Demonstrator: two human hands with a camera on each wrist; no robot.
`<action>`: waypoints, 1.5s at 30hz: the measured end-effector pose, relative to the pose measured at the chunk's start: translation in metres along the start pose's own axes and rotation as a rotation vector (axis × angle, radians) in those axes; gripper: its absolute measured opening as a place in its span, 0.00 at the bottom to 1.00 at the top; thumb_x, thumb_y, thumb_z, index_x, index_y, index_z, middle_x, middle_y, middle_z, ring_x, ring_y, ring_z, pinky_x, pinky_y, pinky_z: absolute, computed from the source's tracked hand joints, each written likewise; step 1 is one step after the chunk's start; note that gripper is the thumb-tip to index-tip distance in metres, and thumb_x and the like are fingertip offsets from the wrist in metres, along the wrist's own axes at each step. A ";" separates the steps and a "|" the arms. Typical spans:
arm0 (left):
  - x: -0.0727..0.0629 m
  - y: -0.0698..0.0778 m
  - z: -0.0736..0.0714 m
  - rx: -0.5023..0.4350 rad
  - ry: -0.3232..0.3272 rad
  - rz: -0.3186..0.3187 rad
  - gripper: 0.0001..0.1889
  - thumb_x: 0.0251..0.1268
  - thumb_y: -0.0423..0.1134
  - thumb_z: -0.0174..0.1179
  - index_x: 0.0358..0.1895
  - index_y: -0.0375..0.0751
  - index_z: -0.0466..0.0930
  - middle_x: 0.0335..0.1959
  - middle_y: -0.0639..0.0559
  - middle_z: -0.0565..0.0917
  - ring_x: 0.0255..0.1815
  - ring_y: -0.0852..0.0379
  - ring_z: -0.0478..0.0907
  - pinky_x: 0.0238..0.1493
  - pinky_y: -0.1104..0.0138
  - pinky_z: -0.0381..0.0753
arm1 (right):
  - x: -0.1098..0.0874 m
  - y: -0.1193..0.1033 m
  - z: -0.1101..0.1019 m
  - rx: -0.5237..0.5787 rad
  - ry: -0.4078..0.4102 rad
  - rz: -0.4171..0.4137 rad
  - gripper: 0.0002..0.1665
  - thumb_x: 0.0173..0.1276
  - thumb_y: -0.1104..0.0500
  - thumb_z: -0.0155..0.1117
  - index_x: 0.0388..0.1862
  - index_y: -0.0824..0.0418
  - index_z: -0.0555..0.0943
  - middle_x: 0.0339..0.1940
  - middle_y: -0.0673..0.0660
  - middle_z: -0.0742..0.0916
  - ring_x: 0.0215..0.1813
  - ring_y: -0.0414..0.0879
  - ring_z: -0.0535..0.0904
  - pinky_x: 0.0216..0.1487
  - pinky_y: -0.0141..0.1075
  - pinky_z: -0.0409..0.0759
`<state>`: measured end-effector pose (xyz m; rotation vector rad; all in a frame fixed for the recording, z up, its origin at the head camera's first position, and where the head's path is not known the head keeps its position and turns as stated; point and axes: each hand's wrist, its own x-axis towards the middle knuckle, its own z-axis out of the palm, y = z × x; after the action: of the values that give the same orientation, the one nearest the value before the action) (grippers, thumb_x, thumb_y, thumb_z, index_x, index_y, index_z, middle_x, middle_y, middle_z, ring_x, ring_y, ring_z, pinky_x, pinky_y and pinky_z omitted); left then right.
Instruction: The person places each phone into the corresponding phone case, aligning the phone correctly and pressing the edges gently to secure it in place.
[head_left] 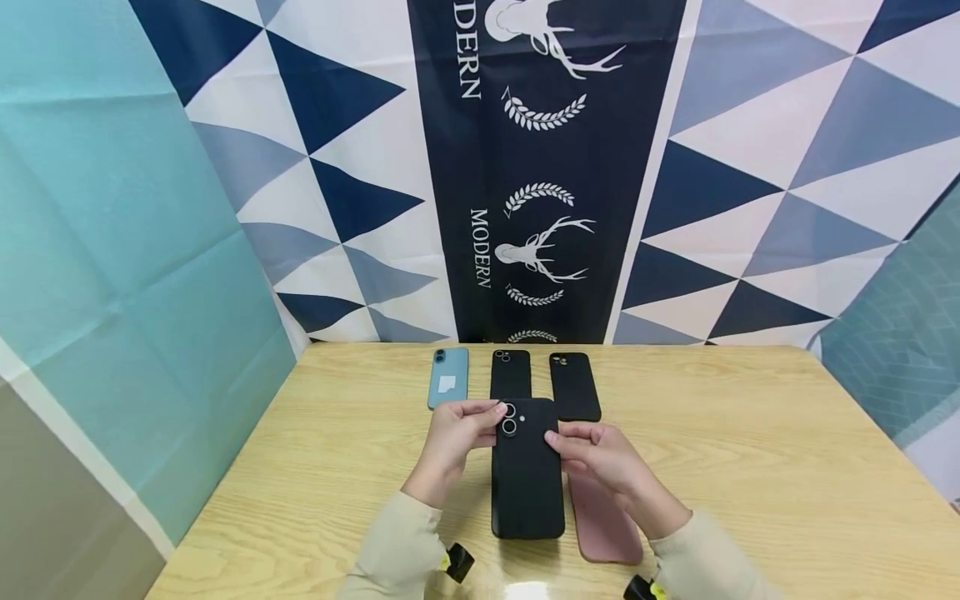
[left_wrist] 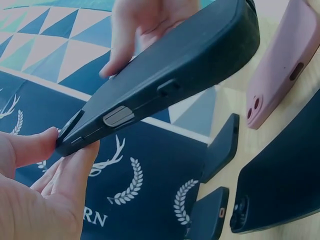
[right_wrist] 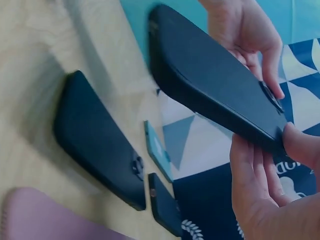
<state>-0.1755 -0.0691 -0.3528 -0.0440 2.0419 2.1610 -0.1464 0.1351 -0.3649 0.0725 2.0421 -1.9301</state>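
Both hands hold up a phone in a black case (head_left: 528, 487), its back with two ringed camera lenses facing the head view. My left hand (head_left: 459, 435) pinches its upper left edge by the lenses, thumb on the back. On the opposite edge my right hand (head_left: 606, 457) grips it between thumb and fingers. A pale side button (left_wrist: 119, 116) shows through the case in the left wrist view. Below it on the table lies another black-cased phone (right_wrist: 95, 142), hidden in the head view. A pink phone case (head_left: 603, 521) lies under the right hand.
Along the table's back edge lie a light blue phone (head_left: 448, 377) with a white label, a black-cased phone (head_left: 512, 375) and another black one (head_left: 576, 387). The wooden table (head_left: 750, 467) meets a patterned cloth backdrop (head_left: 555, 167) behind.
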 end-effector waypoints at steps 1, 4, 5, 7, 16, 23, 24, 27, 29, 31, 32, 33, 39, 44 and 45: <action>0.001 0.001 -0.001 -0.003 0.006 0.003 0.16 0.61 0.36 0.65 0.47 0.27 0.83 0.37 0.44 0.89 0.27 0.64 0.84 0.37 0.67 0.87 | 0.000 0.002 0.000 0.006 -0.026 -0.007 0.31 0.67 0.54 0.64 0.59 0.77 0.72 0.36 0.45 0.89 0.38 0.34 0.84 0.45 0.29 0.83; 0.005 0.004 -0.004 -0.013 0.018 0.005 0.16 0.61 0.35 0.65 0.48 0.27 0.82 0.35 0.46 0.89 0.27 0.64 0.84 0.37 0.68 0.87 | 0.000 0.006 0.001 0.029 -0.104 -0.028 0.29 0.67 0.55 0.64 0.57 0.76 0.74 0.35 0.43 0.89 0.39 0.33 0.84 0.47 0.28 0.82; 0.006 0.005 -0.004 -0.016 0.021 0.007 0.16 0.61 0.35 0.65 0.48 0.27 0.82 0.35 0.47 0.89 0.27 0.64 0.84 0.37 0.68 0.87 | 0.000 0.007 0.001 0.035 -0.116 -0.036 0.28 0.67 0.55 0.64 0.57 0.76 0.74 0.35 0.43 0.89 0.39 0.32 0.84 0.47 0.27 0.82; 0.008 0.005 -0.005 -0.020 0.024 0.009 0.16 0.60 0.35 0.65 0.48 0.27 0.82 0.35 0.47 0.89 0.27 0.64 0.84 0.36 0.68 0.87 | 0.001 0.008 0.001 0.042 -0.126 -0.055 0.28 0.67 0.55 0.64 0.57 0.75 0.75 0.35 0.42 0.90 0.39 0.32 0.84 0.47 0.27 0.82; 0.002 -0.001 -0.001 -0.003 0.021 -0.004 0.19 0.62 0.37 0.65 0.52 0.27 0.80 0.45 0.38 0.87 0.32 0.63 0.85 0.41 0.66 0.87 | 0.002 0.014 0.001 0.023 -0.038 -0.046 0.21 0.63 0.58 0.67 0.49 0.73 0.80 0.29 0.41 0.88 0.34 0.32 0.84 0.41 0.27 0.83; -0.001 -0.005 -0.004 -0.001 -0.022 -0.013 0.21 0.63 0.39 0.64 0.55 0.27 0.78 0.49 0.38 0.86 0.37 0.61 0.85 0.48 0.64 0.86 | 0.000 0.014 0.004 0.020 0.023 -0.030 0.27 0.63 0.59 0.67 0.54 0.77 0.76 0.32 0.44 0.89 0.35 0.33 0.84 0.42 0.29 0.84; -0.002 -0.006 -0.004 0.000 -0.035 -0.014 0.22 0.63 0.39 0.64 0.55 0.27 0.77 0.49 0.37 0.85 0.38 0.61 0.85 0.50 0.64 0.86 | 0.000 0.013 0.004 0.023 0.032 -0.029 0.27 0.63 0.59 0.67 0.54 0.77 0.76 0.32 0.45 0.89 0.36 0.34 0.84 0.42 0.29 0.84; -0.004 -0.010 -0.004 0.020 -0.078 -0.024 0.24 0.62 0.39 0.64 0.57 0.26 0.75 0.49 0.37 0.85 0.39 0.61 0.85 0.51 0.63 0.85 | 0.000 0.010 0.003 0.026 0.051 -0.031 0.28 0.64 0.59 0.66 0.57 0.78 0.74 0.36 0.48 0.90 0.37 0.34 0.85 0.45 0.30 0.84; -0.007 -0.013 -0.003 0.034 -0.104 -0.031 0.24 0.62 0.38 0.64 0.57 0.26 0.74 0.48 0.37 0.86 0.39 0.62 0.85 0.50 0.63 0.85 | 0.000 0.007 0.002 0.014 0.071 -0.028 0.31 0.64 0.59 0.66 0.59 0.78 0.72 0.39 0.50 0.89 0.39 0.35 0.85 0.45 0.31 0.85; -0.010 -0.017 -0.001 0.034 -0.127 -0.035 0.23 0.61 0.38 0.65 0.56 0.26 0.75 0.45 0.39 0.87 0.37 0.64 0.85 0.49 0.63 0.86 | 0.000 0.005 0.001 -0.002 0.091 -0.025 0.33 0.64 0.58 0.66 0.61 0.78 0.70 0.41 0.52 0.88 0.39 0.36 0.85 0.45 0.31 0.85; -0.011 -0.019 0.000 0.027 -0.139 -0.037 0.23 0.61 0.37 0.65 0.56 0.26 0.76 0.44 0.41 0.87 0.36 0.64 0.84 0.48 0.64 0.86 | 0.000 0.004 0.001 -0.009 0.101 -0.022 0.34 0.64 0.58 0.66 0.62 0.78 0.69 0.42 0.52 0.88 0.40 0.36 0.85 0.45 0.31 0.84; -0.012 -0.021 0.001 0.019 -0.145 -0.037 0.22 0.61 0.37 0.65 0.54 0.26 0.77 0.42 0.42 0.88 0.34 0.65 0.84 0.47 0.64 0.86 | 0.000 0.003 0.001 -0.014 0.111 -0.018 0.34 0.64 0.58 0.67 0.62 0.78 0.68 0.42 0.52 0.88 0.40 0.36 0.84 0.45 0.31 0.84; -0.016 -0.031 0.006 -0.007 -0.161 -0.040 0.19 0.60 0.36 0.65 0.51 0.26 0.80 0.39 0.43 0.89 0.32 0.66 0.84 0.44 0.65 0.87 | 0.000 0.001 -0.001 0.017 0.118 -0.019 0.33 0.65 0.59 0.66 0.62 0.78 0.68 0.36 0.47 0.88 0.37 0.35 0.85 0.43 0.29 0.84; -0.019 -0.035 0.009 -0.008 -0.132 -0.038 0.18 0.60 0.35 0.65 0.50 0.26 0.80 0.38 0.43 0.89 0.31 0.65 0.84 0.42 0.66 0.87 | 0.001 0.000 -0.002 0.026 0.123 -0.015 0.33 0.65 0.59 0.66 0.62 0.77 0.68 0.35 0.46 0.88 0.36 0.35 0.85 0.43 0.30 0.85; -0.019 -0.036 0.010 -0.010 -0.120 -0.033 0.17 0.60 0.35 0.65 0.50 0.26 0.81 0.38 0.42 0.89 0.31 0.65 0.84 0.42 0.66 0.87 | 0.001 0.000 -0.002 0.024 0.121 -0.016 0.33 0.65 0.59 0.66 0.62 0.77 0.68 0.36 0.47 0.88 0.37 0.35 0.85 0.44 0.30 0.85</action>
<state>-0.1503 -0.0597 -0.3849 0.0490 1.9514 2.1005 -0.1479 0.1366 -0.3648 0.1837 2.1011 -2.0056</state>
